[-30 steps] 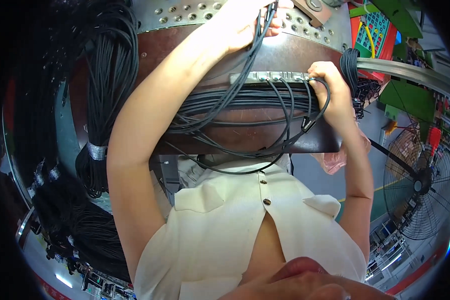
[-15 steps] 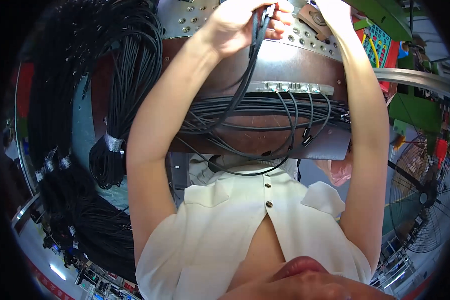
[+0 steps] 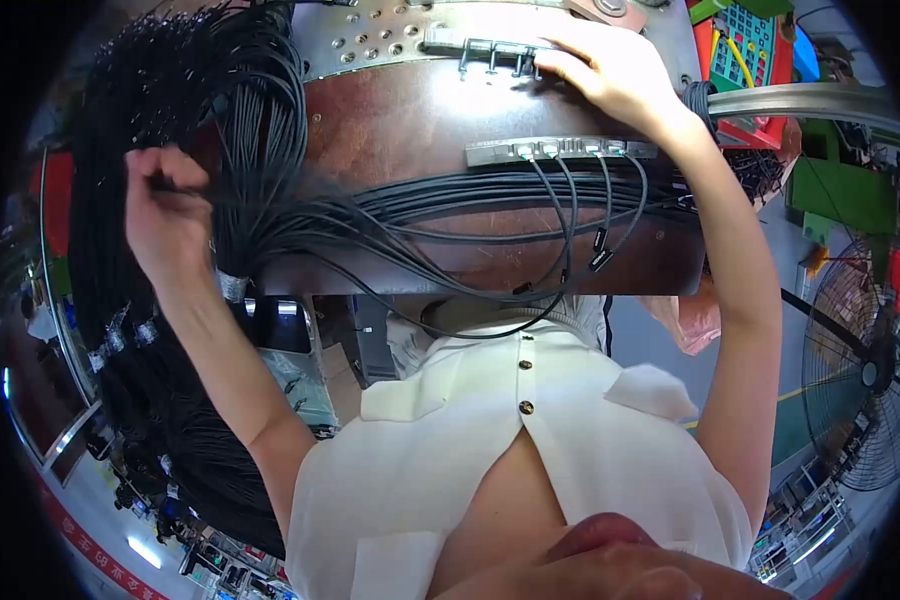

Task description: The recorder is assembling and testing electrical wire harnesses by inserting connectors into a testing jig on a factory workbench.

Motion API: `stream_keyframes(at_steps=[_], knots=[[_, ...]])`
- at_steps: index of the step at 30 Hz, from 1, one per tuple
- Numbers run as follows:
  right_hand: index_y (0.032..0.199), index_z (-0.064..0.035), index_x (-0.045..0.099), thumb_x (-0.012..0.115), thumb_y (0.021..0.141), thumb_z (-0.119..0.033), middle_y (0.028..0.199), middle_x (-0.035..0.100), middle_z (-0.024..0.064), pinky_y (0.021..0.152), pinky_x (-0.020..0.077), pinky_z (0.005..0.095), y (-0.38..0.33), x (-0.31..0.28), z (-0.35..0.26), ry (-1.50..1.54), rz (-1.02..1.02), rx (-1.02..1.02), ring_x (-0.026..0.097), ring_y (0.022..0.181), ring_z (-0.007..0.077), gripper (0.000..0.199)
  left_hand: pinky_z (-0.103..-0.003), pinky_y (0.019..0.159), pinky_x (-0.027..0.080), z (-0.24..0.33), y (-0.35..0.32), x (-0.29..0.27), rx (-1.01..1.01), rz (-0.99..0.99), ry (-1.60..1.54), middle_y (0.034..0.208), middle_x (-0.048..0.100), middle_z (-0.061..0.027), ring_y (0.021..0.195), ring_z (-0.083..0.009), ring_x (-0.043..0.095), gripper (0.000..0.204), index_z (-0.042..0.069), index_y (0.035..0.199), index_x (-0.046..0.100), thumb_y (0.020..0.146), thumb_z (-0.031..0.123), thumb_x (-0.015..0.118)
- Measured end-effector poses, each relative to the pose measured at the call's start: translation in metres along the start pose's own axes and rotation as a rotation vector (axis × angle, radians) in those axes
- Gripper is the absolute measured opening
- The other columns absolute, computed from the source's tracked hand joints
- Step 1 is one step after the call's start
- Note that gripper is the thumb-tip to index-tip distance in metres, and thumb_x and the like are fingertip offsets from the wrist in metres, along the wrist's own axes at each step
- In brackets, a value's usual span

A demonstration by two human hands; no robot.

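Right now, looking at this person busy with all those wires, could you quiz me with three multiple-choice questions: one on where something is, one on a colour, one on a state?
1. Where is the right hand?
A. on the upper metal connector strip
B. on the fan
C. in a pocket

2. What colour are the cables?
A. white
B. black
C. yellow

3. What is the left hand doing?
A. lying flat and empty
B. pinching a cable from the bundle
C. holding a cup

Answers:
1 A, its fingers rest on the strip's end.
2 B, every strand is black.
3 B, its fingers close on a strand.

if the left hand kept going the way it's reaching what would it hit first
Probably the hanging bundle of black cables: the left hand already pinches one strand at its edge, fingers aimed into the bundle. Depth is hard to judge here.
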State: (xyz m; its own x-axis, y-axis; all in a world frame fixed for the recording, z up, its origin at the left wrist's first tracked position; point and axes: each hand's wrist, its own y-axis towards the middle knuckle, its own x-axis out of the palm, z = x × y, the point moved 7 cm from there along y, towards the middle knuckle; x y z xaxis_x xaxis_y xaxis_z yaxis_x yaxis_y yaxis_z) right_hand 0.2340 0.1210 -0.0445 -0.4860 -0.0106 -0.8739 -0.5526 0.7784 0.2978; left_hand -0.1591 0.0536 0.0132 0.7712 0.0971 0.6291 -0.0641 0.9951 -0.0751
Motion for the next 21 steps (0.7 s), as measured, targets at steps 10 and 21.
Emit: stream_keyframes(at_steps=[10,21], knots=[[0.103,-0.0092,0.067,0.068,0.08,-0.017,0.094,0.061,0.0057,0.075,0.05,0.0351,-0.072,-0.002,-0.054,0.037,-0.01,-0.008,0.061,0.086,0.0255,0.025,-0.025,0.066,0.054,-0.17,-0.049,0.081,-0.796,-0.359,0.737,0.087,0.069,-0.0166,0.069,-0.0178,0.068,0.052,-0.007,0.106,0.062,0.099,0.041,0.043],[0.097,-0.0007,0.064,0.05,0.088,-0.012,0.093,0.063,0.0186,0.078,0.0478,0.0409,0.043,-0.016,-0.002,-0.133,0.222,0.032,0.06,0.087,0.0311,0.02,-0.023,0.049,0.036,-0.198,0.024,0.158,-0.574,-0.105,0.046,0.065,0.046,0.0015,0.051,-0.007,0.039,0.029,0.0,0.098,0.056,0.099,0.025,0.041]])
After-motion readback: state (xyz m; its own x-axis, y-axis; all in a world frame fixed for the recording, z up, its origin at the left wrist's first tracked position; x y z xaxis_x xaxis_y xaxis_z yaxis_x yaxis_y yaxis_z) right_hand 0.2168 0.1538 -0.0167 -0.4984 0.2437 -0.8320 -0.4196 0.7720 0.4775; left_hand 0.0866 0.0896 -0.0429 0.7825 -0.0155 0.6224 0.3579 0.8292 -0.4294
